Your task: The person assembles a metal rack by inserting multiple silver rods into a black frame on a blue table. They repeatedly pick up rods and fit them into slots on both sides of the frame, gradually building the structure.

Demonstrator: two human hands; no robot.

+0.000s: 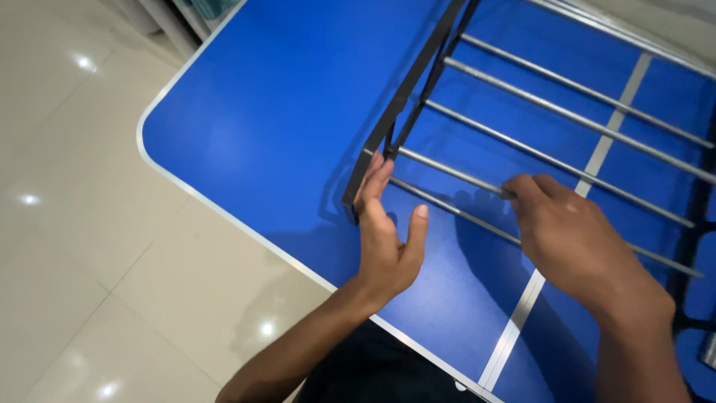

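Observation:
A metal rack with a dark side bar (406, 93) and several silver rods (567, 86) lies on a blue table (276, 119). My left hand (386, 235) stands on edge with its fingers straight, pressed flat against the near end of the dark side bar, thumb spread apart. My right hand (570, 242) curls over the second silver rod from the near edge (455, 173), gripping it about halfway along. The nearest rod (447, 209) runs under that hand.
The table has a white rim (224, 213) and a pale strip (522, 313) across its middle. Glossy cream floor tiles (82, 246) lie to the left. A black frame part (697, 224) shows at the right edge.

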